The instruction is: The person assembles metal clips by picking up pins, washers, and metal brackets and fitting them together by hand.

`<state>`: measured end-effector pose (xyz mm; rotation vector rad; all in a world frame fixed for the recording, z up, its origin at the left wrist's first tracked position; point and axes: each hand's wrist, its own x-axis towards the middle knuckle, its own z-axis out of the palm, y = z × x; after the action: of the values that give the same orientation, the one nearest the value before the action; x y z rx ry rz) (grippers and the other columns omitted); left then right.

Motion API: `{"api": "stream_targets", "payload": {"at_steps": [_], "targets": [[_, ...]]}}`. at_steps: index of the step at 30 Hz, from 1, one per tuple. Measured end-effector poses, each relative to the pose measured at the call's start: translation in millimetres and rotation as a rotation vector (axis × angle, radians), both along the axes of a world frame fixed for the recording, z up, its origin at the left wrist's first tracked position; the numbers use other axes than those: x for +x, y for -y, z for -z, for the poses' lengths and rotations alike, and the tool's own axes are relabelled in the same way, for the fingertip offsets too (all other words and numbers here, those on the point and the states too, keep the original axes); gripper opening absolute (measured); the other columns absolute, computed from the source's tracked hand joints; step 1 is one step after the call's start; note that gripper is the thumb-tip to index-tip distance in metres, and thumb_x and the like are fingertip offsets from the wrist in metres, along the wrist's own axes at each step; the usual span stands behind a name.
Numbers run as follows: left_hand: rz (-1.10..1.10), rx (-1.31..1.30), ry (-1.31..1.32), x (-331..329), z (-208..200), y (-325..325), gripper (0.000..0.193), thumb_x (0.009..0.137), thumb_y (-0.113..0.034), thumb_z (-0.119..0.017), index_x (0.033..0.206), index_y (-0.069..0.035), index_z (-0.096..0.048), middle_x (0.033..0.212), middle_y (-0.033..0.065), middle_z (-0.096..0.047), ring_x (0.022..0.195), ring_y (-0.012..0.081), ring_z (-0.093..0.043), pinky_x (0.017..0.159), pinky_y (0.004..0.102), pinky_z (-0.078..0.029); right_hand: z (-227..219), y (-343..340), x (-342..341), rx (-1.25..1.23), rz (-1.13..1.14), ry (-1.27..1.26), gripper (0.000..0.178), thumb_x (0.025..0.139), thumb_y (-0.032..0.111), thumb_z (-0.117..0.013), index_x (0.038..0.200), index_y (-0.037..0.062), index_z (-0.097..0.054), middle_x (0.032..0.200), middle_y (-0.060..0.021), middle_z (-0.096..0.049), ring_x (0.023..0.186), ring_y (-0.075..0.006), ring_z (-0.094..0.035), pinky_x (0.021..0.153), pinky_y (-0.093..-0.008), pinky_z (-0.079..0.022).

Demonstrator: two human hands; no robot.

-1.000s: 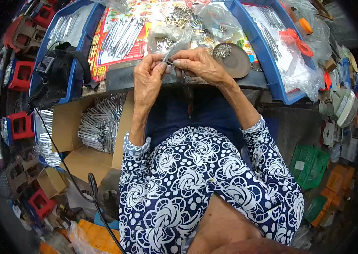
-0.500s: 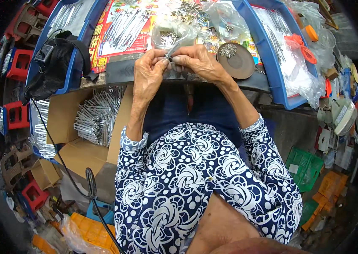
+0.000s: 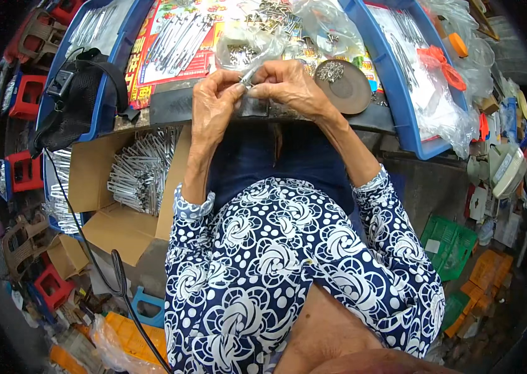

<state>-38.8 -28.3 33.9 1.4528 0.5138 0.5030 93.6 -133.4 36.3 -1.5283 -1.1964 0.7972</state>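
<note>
Over the front edge of the worktable, both hands meet at a slim silver metal piece that slants away from me; its exact kind is too small to make out. My left hand pinches its near end between thumb and fingers. My right hand is closed on it from the other side. Just beyond the fingers lies a clear plastic bag with small metal parts in it. To the right sits a round brown dish with a heap of tiny silver pieces.
Long silver metal strips lie on the printed sheet. Loose metal fittings are scattered farther back. Blue trays flank the table; a black mesh bag hangs over the left one. Below left stands a cardboard box full of metal parts.
Both hands have shifted slightly left and away from me. The silver piece now shows more clearly between the fingers, and the black cable at the lower left has swung left.
</note>
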Motion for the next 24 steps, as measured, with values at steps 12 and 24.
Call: {"api": "stream_targets", "payload": {"at_steps": [12, 24], "targets": [[-0.007, 0.062, -0.033, 7, 6, -4, 0.011, 0.073, 0.0, -0.056, 0.082, 0.005, -0.058, 0.06, 0.0021, -0.053, 0.051, 0.0057, -0.047, 0.046, 0.0181, -0.037, -2, 2, 4, -0.125, -0.006, -0.078, 0.026, 0.077, 0.021, -0.059, 0.091, -0.0016, -0.058, 0.069, -0.002, -0.056, 0.057, -0.0023, -0.047, 0.046, -0.0157, -0.033], [-0.01, -0.031, -0.004, 4, 6, -8, 0.01, 0.074, 0.001, -0.055, 0.083, 0.005, -0.057, 0.059, 0.0009, -0.051, 0.049, 0.0051, -0.045, 0.044, 0.0173, -0.034, -4, -4, 1, -0.147, 0.03, -0.123, 0.027, 0.074, 0.021, -0.063, 0.085, -0.0026, -0.059, 0.065, -0.0015, -0.055, 0.057, -0.0063, -0.047, 0.052, -0.0201, -0.039]]}}
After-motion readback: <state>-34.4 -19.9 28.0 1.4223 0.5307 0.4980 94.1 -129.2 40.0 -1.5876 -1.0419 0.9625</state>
